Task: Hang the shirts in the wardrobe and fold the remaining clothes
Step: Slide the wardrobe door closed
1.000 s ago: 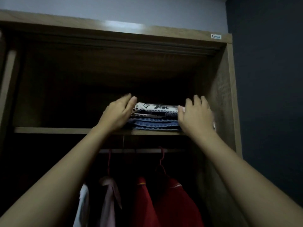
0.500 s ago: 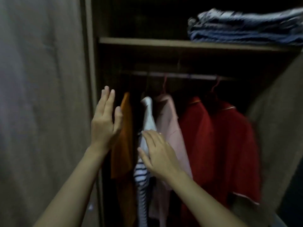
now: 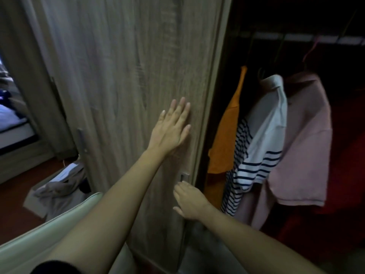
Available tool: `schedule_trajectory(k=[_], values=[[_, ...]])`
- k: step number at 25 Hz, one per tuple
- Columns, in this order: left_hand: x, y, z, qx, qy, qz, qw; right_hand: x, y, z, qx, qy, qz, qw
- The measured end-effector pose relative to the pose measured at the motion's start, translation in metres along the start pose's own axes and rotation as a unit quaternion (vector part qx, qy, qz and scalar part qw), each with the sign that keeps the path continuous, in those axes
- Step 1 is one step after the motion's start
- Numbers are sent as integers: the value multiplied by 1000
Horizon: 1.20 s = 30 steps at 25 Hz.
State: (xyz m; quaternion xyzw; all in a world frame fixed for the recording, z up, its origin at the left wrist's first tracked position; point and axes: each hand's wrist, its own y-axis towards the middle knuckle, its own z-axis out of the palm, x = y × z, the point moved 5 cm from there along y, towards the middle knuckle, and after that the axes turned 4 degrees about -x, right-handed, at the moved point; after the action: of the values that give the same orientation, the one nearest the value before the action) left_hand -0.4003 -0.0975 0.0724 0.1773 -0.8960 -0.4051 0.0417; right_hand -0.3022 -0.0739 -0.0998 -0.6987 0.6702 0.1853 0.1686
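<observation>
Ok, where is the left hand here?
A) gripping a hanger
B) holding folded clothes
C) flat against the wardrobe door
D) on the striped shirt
C: the left hand lies with straight fingers flat on the wardrobe door.

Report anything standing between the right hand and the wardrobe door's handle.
Nothing visible does. The right hand sits just below the metal handle, almost on it. The left hand lies flat higher on the door, out of the way; the orange shirt hangs inside the opening, to the side.
</observation>
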Motion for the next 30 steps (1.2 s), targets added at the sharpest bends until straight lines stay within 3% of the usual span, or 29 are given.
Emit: schedule_trajectory(k=[9, 14, 18, 23, 30], values=[[12, -5, 21, 10, -5, 43, 999, 4, 16, 53, 104, -203, -13, 974], [-3, -8, 32, -72, 58, 98, 991, -3, 17, 42, 72, -197, 0, 978], [-23, -11, 48, -155, 151, 198, 956, -14, -19, 58, 72, -207, -11, 976], [-96, -8, 67, -236, 73, 246, 937, -31, -93, 71, 76, -216, -33, 973], [-225, -8, 84, -309, 9, 273, 911, -69, -210, 86, 159, -194, 31, 968]])
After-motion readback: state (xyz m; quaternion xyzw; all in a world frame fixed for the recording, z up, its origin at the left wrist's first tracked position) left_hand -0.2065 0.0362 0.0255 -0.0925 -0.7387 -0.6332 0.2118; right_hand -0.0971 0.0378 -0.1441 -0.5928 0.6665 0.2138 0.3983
